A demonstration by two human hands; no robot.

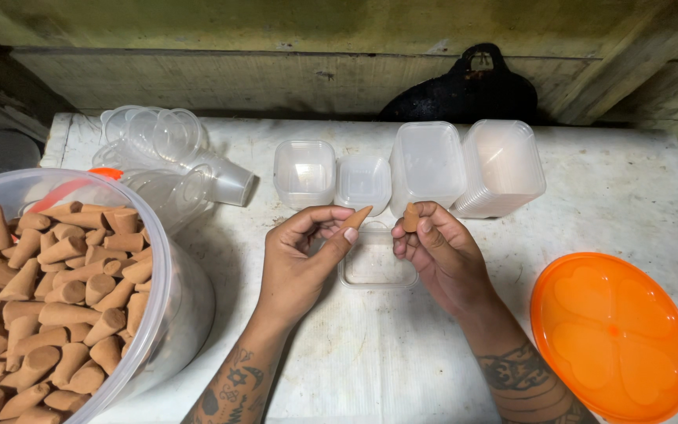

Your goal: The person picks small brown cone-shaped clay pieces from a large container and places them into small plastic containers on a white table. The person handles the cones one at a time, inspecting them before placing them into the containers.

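Clearly light and crumbly, I judge; my left hand [300, 251] pinches one brown cone [357, 217] at centre frame by its flank, my right hand [441, 255] another cone [410, 217].

Incense cones [49, 298], left of frame: matt, chalky brown clay-like surface. Tub [168, 283] holding them: clear glossy plastic. Lid [614, 336], lower right: glossy orange plastic. Containers [427, 165], upper centre: translucent smooth plastic. Tabletop [378, 353]: worn, scuffed white.

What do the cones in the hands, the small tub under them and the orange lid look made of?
Cones: matte tan-brown, grainy, likely pressed powder or clay; which one, unclear. Small tub: thin clear plastic, the table showing through it. Orange lid: glossy moulded plastic, with embossed heart shapes and soft highlights.
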